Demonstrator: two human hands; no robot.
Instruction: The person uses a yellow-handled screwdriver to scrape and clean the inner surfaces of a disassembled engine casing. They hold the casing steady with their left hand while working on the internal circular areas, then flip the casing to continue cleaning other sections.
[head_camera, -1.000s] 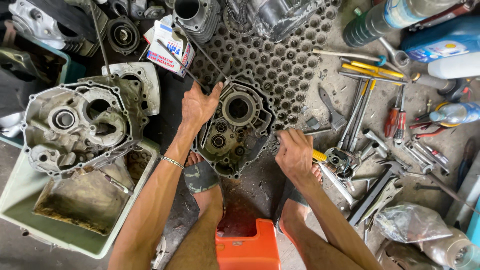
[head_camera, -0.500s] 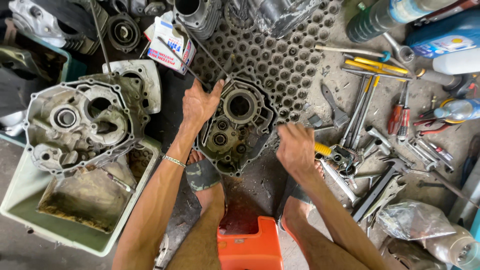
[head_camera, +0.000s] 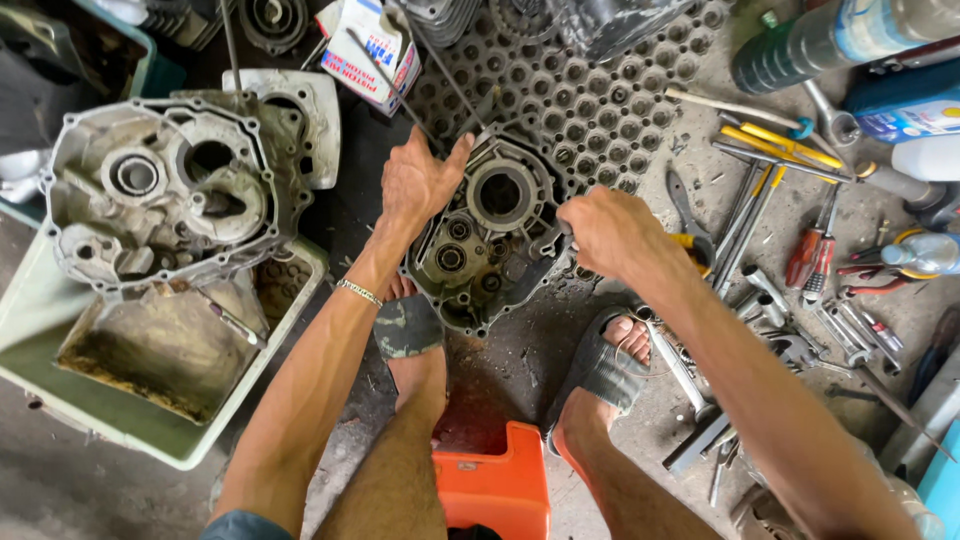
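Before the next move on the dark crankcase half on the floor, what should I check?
1. Left hand braces the dark metal crankcase half at its upper left edge: ok.
2. Right hand grips at the case's right edge: ok.
3. What the right hand holds: cannot tell, hidden.
4. Case rests on the perforated rubber mat: ok.
5. Feet clear of the case: not ok, the left sandalled foot touches its lower edge.

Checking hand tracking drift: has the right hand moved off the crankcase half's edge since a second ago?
No. The right hand stays at the right edge of the dark crankcase half, beside the yellow-handled tool, as before.
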